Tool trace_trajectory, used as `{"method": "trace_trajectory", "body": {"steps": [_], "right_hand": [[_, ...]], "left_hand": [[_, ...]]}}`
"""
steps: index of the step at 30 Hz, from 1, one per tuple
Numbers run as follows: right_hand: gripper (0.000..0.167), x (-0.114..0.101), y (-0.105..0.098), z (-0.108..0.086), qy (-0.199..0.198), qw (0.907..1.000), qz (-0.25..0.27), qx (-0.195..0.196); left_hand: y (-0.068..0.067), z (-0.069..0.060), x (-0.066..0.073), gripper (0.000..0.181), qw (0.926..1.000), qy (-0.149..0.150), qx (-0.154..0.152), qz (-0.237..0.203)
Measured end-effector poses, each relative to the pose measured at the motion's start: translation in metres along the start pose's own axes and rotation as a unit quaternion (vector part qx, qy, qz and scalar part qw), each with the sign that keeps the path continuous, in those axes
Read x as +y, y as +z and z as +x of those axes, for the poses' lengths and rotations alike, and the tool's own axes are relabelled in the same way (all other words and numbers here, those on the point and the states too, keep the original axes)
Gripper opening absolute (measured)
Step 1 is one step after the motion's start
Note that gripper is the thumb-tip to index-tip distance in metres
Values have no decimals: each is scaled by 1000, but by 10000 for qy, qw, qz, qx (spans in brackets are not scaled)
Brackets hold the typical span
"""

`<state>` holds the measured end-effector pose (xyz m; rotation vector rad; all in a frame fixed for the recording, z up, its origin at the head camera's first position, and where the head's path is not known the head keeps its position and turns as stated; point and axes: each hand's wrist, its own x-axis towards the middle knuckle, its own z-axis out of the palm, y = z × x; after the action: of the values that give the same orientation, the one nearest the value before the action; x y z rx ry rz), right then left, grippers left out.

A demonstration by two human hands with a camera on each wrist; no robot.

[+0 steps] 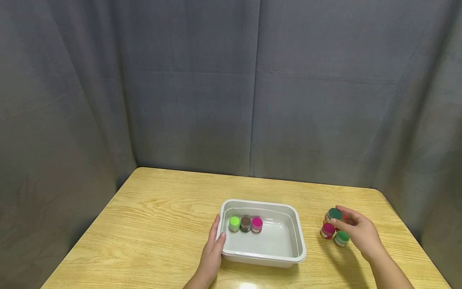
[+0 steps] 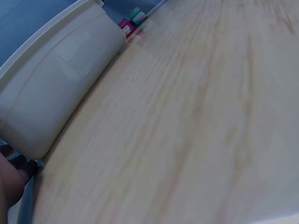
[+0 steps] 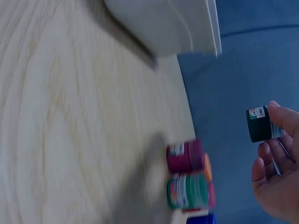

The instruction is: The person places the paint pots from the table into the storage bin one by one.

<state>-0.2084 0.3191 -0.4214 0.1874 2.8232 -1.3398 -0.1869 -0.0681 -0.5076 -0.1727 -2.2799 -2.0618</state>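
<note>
Right hand (image 1: 359, 233) pinches small cylindrical dark-green plastic-looking jar (image 3: 258, 129) aloft, right of white rectangular plastic tub (image 1: 276, 243). Left hand (image 1: 211, 257) grips tub's left rim. Jar probably light, stiff, slick; best held round sides.

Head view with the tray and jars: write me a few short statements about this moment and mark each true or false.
1. The left hand grips the tray. True.
2. Five jars stand inside the tray. False: three jars do.
3. The right hand holds a dark green jar. True.
4. The magenta-lidded jar is leftmost in the tray. False: the lime-lidded jar is.
5. A green-lidded jar stands on the wooden table, outside the tray. True.
</note>
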Motion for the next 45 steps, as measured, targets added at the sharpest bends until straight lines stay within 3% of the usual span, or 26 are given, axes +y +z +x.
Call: {"method": "trace_trajectory", "body": {"steps": [8, 12, 15, 21, 37, 45], "right_hand": [[69, -27, 25, 4, -333, 9987, 362, -124], [67, -39, 37, 6, -291, 9951, 885, -343], [65, -47, 46, 8, -319, 9938, 1003, -366], [62, -59, 66, 10, -592, 9942, 819, -373], [51, -92, 115, 11, -234, 9939, 1011, -372], [48, -96, 131, 17, -354, 9972, 604, -254]], "left_hand": [[0, 0, -1, 55, 10000, 9, 3, -75], [0, 0, 0, 55, 10000, -11, -2, -94], [0, -1, 1, 54, 10000, 9, -12, -61], [0, 0, 1, 55, 10000, 29, -11, -40], [0, -1, 0, 54, 10000, 69, -11, -38], [0, 1, -1, 55, 9998, -12, -48, -171]]}}
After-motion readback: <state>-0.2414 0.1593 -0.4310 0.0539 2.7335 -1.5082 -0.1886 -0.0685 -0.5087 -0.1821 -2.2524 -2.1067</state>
